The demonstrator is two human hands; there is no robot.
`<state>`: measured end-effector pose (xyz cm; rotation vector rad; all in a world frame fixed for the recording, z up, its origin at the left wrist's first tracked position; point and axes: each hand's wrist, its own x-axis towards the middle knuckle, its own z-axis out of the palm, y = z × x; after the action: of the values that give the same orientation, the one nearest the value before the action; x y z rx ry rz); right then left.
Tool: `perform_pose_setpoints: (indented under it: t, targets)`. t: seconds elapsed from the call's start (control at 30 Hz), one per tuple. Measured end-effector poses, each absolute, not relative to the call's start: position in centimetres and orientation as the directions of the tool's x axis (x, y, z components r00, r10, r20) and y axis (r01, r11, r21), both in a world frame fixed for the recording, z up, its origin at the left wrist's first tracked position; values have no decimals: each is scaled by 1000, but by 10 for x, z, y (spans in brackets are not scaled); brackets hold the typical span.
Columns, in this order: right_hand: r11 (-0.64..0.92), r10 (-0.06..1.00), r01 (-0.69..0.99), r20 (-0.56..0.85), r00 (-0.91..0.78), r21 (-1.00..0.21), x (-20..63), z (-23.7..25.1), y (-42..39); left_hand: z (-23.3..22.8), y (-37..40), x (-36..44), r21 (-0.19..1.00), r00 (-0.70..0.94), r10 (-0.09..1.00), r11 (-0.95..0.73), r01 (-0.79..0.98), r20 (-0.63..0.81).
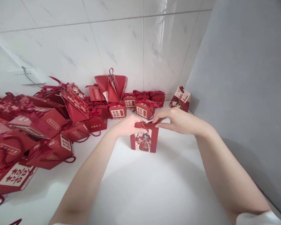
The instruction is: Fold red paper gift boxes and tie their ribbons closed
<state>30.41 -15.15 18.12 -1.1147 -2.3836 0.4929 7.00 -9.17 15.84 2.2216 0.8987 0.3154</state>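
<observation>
A red gift box stands upright on the white table in front of me, with a printed figure in traditional dress on its near face. My left hand grips the box's top edge at its left, fingers lying over the front of the upper flap. At the top right, my right hand pinches the same edge between thumb and fingers. Part of the box's top is hidden behind my fingers. Just behind it sits a small red box with a ribbon and a white character panel.
Red gift boxes with cords and ribbons are heaped along the left. A fan-shaped red box rests atop others near the tiled wall. One cream-topped box stands at the back right, by a grey panel. A socket strip is at left.
</observation>
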Motion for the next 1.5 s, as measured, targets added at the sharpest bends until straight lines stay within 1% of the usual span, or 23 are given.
perform_pose_setpoints:
  t: [0.13,0.2,0.3,0.4,0.5,0.6,0.67,0.77,0.83,0.97,1.03,1.13,1.2,1.27,1.4,1.5]
  targets:
    - [585,804,653,236,-546,-482,304,182,-154,160,-93,69,638,718,695,-536,553,-38]
    - [570,820,677,269,-505,-466,300,180,-155,159,-92,69,628,713,701,-547,553,-18]
    - [584,811,643,394,-433,-495,287,172,-153,157,-93,70,637,704,711,-543,547,1]
    - [628,767,573,543,-342,-526,270,162,-149,155,-94,73,656,708,706,-532,536,-6]
    - [661,732,541,606,-312,-520,261,157,-147,158,-96,73,625,703,711,-542,562,-15]
    - [639,759,529,568,-317,-558,265,158,-146,165,-98,68,608,687,723,-577,546,69]
    - [610,786,542,531,-318,-578,272,161,-147,170,-99,64,648,684,721,-574,501,110]
    - [565,822,577,464,-330,-591,278,164,-147,174,-99,61,684,667,737,-543,487,111]
    - [548,835,594,419,-356,-589,279,164,-146,174,-99,60,657,652,748,-553,512,123]
    - [555,831,640,383,-403,-531,278,161,-145,175,-98,59,585,649,750,-585,562,126]
    - [538,842,657,357,-403,-528,279,162,-145,176,-98,59,577,655,746,-590,565,121]
    - [489,871,687,261,-416,-537,283,165,-146,177,-98,58,578,680,726,-599,554,101]
    - [471,878,701,202,-435,-536,285,168,-147,177,-98,58,592,696,714,-595,544,79]
    - [471,874,701,177,-452,-536,287,170,-149,177,-98,58,615,706,706,-582,532,56]
    - [497,858,688,179,-482,-528,287,169,-150,177,-95,56,661,735,677,-559,500,16]
    - [509,852,667,209,-480,-544,284,166,-152,169,-92,55,746,743,670,-501,439,12]
